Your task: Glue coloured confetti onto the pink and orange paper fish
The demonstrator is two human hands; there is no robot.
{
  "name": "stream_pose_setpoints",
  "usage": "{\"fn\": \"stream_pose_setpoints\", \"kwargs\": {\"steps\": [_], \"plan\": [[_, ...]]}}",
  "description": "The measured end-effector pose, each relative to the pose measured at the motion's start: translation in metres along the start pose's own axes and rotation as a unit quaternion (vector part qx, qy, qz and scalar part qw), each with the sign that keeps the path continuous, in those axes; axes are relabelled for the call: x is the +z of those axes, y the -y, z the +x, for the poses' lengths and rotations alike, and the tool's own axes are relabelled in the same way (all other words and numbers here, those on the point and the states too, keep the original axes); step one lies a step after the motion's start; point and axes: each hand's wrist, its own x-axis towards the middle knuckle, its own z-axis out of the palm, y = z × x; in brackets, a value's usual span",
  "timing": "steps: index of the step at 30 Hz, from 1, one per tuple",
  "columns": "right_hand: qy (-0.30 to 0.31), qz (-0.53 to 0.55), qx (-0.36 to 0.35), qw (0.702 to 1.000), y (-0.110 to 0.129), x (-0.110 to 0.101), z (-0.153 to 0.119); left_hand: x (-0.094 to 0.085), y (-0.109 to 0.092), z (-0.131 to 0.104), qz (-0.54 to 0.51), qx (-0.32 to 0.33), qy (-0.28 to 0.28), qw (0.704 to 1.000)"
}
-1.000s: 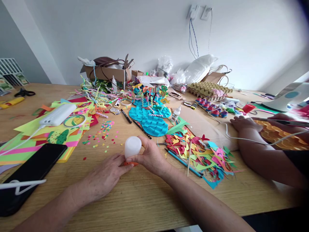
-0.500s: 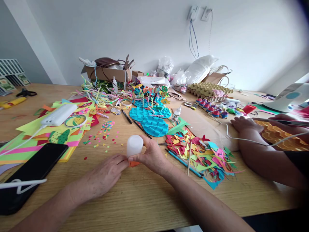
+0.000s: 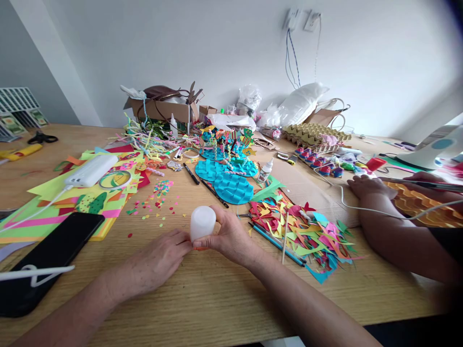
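My right hand (image 3: 229, 236) is wrapped round a white bottle (image 3: 202, 222), its base tipped up toward me. Under the bottle a small orange piece (image 3: 201, 248) shows, mostly hidden by bottle and fingers. My left hand (image 3: 164, 255) rests just left of it, fingers together, the fingertips at the orange piece's left edge. Beyond the hands lie blue scalloped paper shapes (image 3: 233, 188). Small paper dots (image 3: 162, 189) are scattered to the left of them.
Paper scraps (image 3: 300, 231) and blue pencils (image 3: 277, 244) lie to the right. At left are a black phone (image 3: 54, 260) and a white power bank (image 3: 92, 170) on coloured sheets. Another person's hand (image 3: 371, 188) rests at right, near a white cable (image 3: 376, 210).
The bottle stands slightly lower over the orange piece, and less of that piece shows. The view has shifted slightly; my left hand keeps nearly the same place.
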Motion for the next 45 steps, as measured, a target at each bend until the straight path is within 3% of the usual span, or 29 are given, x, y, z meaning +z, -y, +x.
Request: {"fn": "stream_pose_setpoints", "kwargs": {"steps": [15, 32, 45], "plan": [[-0.020, 0.028, -0.005, 0.999, -0.0035, -0.0040, -0.0016, -0.0025, -0.0002, 0.0018, 0.001, 0.011, 0.015, 1.000], [0.007, 0.013, -0.003, 1.000, -0.0014, -0.0039, -0.0023, 0.0061, 0.0056, 0.0031, 0.020, 0.018, 0.000, 1.000], [0.015, 0.011, -0.008, 1.000, -0.0039, -0.0032, -0.0015, 0.0017, -0.0003, 0.0045, 0.025, 0.010, 0.012, 1.000]]}}
